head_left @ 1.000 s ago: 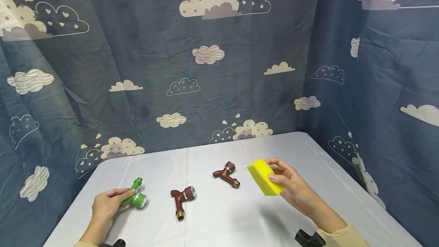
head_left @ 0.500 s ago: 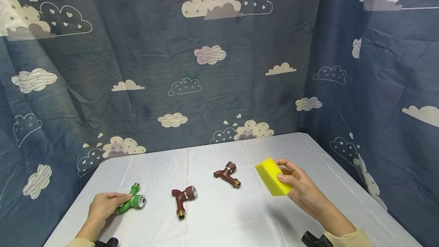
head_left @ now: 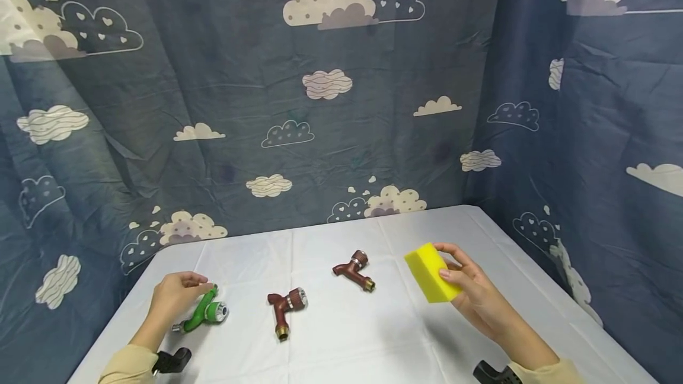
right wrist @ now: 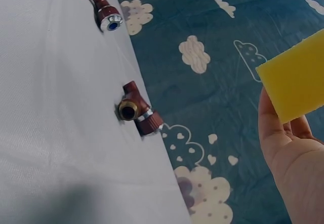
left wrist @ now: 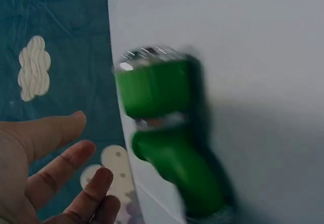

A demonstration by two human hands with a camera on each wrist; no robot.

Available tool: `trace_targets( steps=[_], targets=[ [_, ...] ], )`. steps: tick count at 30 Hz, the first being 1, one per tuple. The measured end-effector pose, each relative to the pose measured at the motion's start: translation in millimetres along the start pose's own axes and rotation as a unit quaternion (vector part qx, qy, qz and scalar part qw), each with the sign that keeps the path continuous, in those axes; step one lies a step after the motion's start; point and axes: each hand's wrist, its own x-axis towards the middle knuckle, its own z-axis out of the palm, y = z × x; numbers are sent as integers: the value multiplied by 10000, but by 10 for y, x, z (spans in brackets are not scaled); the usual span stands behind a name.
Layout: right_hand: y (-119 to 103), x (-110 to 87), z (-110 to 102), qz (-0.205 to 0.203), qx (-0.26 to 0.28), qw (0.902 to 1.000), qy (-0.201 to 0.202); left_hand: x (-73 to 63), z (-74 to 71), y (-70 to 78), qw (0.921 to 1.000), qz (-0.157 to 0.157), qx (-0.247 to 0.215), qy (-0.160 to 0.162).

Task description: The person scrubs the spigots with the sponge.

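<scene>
In the head view, a green tap (head_left: 201, 312) with a chrome-faced knob lies at the left of the white table, threaded end toward the near left. My left hand (head_left: 175, 298) is at its far end, fingertips overlapping the tip. The left wrist view shows that hand's thumb and fingers (left wrist: 71, 155) spread apart beside the blurred tap, with nothing between them. My right hand (head_left: 472, 289) holds a yellow sponge (head_left: 432, 272) above the table on the right, thumb on its near face. In the right wrist view the sponge (right wrist: 296, 77) hides part of the fingers.
Two brown taps with brass threaded ends lie on the table (head_left: 331, 348): one brown tap (head_left: 283, 312) near the middle, another brown tap (head_left: 354, 271) farther back. A dark blue cloud-print curtain (head_left: 363, 135) stands behind the table and along its sides.
The green tap has been turned; its threaded end, earlier pointing away, now points near left. My left hand has shifted from its body to the far end. The right hand has moved right with the sponge.
</scene>
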Motion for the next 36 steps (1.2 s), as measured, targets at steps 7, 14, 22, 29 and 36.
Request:
trace_targets(
  steps=[7,14,22,29,36],
  targets=[
    [47,-35,-49,-162,224,9996,-62,135,49,517,9974,682,-154,-182],
    [62,-48,-98,-133,237,9994,208,362,323,1060,9906,1238,-197,-541],
    [45,-87,-100,-90,341,9991,223,506,758,1527,9820,1541,-154,-1077],
    [51,-114,-77,-25,322,9988,363,478,1106,1865,9767,1610,-42,-1418],
    [37,-91,-111,-192,325,9990,220,472,1428,2082,9728,1722,12,-1552]
  ],
)
